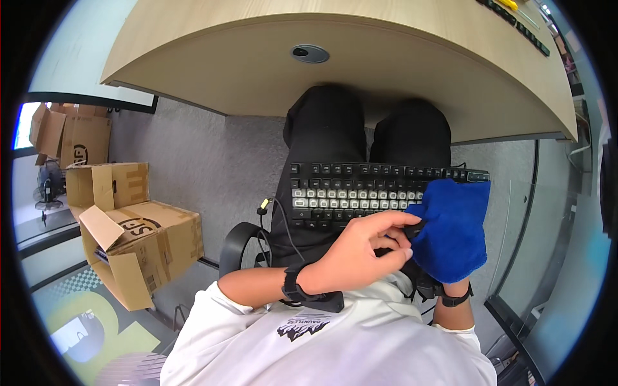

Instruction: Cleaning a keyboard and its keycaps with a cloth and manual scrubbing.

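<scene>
A black keyboard (pixel 360 193) lies across my lap. Two of its middle rows show pale bare switches without caps; the other visible rows carry black keycaps. My left hand (pixel 360 248) is over its lower edge, with thumb and fingers curled around a small black piece, seemingly a keycap (pixel 416 228), against the cloth. A blue cloth (pixel 452 231) covers my right hand, whose wrist (pixel 456 291) shows below it. The right fingers are hidden inside the cloth, which covers the keyboard's right end.
Ahead is a light wooden table (pixel 270 38), with a row of black keycaps (pixel 515 26) and a yellow-handled tool (pixel 510 4) at its far right. Open cardboard boxes (pixel 164 235) stand on the left floor. A cable with a yellow-tipped plug (pixel 264 204) hangs beside the chair armrest (pixel 237 248).
</scene>
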A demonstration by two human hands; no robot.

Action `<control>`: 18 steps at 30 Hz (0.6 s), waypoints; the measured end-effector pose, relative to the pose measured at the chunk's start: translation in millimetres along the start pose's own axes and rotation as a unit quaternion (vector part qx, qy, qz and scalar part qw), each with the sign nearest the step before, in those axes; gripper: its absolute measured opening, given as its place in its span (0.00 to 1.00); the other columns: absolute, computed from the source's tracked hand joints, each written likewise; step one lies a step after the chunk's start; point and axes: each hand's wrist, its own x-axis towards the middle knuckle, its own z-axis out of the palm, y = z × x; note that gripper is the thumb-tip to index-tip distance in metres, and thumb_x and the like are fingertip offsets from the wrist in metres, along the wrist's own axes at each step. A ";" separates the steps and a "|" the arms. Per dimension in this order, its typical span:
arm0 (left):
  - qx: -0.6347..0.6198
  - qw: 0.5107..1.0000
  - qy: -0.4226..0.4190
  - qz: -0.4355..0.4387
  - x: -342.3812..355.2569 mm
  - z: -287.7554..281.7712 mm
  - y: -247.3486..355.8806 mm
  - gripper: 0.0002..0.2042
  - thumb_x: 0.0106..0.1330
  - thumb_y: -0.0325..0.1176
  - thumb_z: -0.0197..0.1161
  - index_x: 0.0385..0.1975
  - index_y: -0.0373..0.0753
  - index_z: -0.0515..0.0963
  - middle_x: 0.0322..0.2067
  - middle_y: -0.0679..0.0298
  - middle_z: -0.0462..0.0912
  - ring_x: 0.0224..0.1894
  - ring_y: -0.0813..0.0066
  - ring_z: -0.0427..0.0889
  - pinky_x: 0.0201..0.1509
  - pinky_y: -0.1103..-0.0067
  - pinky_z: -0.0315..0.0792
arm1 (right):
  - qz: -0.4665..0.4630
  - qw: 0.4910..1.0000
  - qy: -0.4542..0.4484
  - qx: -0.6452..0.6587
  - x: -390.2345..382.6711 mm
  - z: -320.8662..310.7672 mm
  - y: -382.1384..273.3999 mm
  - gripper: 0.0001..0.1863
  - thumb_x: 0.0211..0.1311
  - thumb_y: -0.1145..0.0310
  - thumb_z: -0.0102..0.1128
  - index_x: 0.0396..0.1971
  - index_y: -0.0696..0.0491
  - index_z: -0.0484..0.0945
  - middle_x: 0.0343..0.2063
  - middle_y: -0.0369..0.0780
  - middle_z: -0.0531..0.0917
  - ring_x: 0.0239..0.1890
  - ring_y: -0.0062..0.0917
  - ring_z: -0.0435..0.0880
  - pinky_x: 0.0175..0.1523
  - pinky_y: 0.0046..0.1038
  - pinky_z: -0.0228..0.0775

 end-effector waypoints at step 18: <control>0.603 0.752 0.242 0.108 -58.3 -113.2 24.5 0.13 0.57 0.20 0.72 0.43 0.35 0.85 0.36 0.61 0.81 0.36 0.68 0.81 0.40 0.76 0.75 | -0.068 0.990 0.110 0.061 13.0 12.2 25.9 0.17 0.44 0.59 0.77 0.18 0.48 0.74 0.25 0.36 0.76 0.29 0.31 0.75 0.36 0.35 0.68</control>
